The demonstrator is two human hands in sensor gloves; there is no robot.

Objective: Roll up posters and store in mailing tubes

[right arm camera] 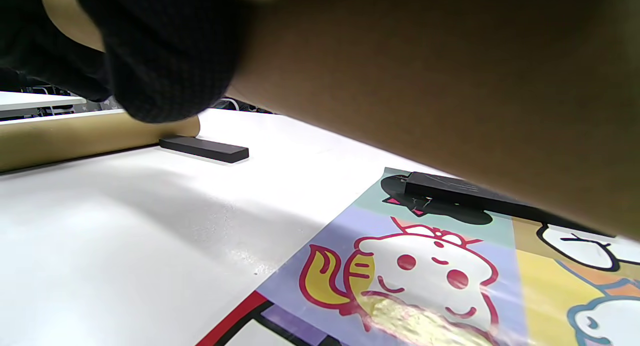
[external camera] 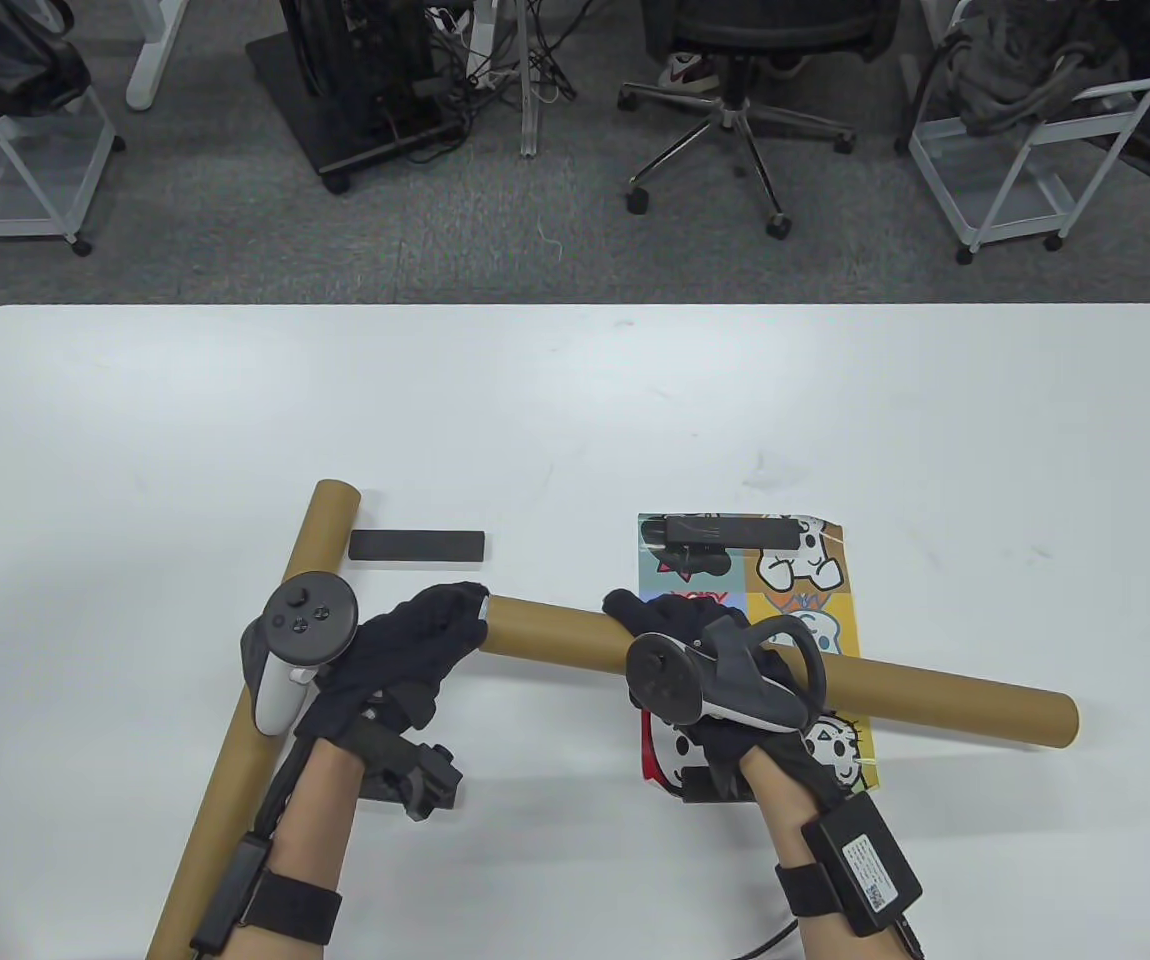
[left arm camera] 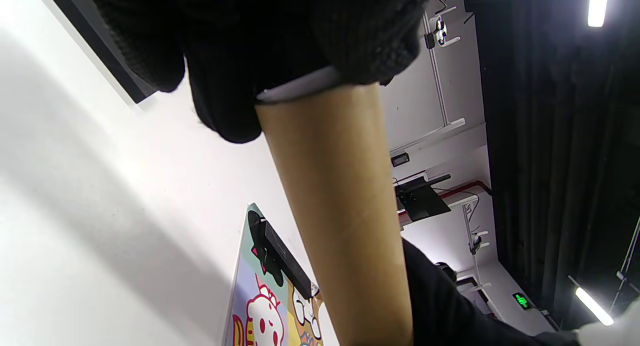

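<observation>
A long brown cardboard mailing tube (external camera: 935,695) is gripped by both black-gloved hands, left hand (external camera: 405,650) capping its end, right hand (external camera: 705,680) wrapped mid-tube.

Background stuff: white table (external camera: 135,450) with two flat black bars on it, one bare bar (external camera: 417,546) left of center and another black bar (external camera: 730,531) further right at about the same depth. Past the far edge there's grey carpet, an office chair (external camera: 725,90) on a star base with someone's sneaker (external camera: 685,72) by it, a white wire cart (external camera: 1020,140) at far right and another cart (external camera: 10,150) at far left, plus a black rolling stand (external camera: 365,90) with tangled cables.
</observation>
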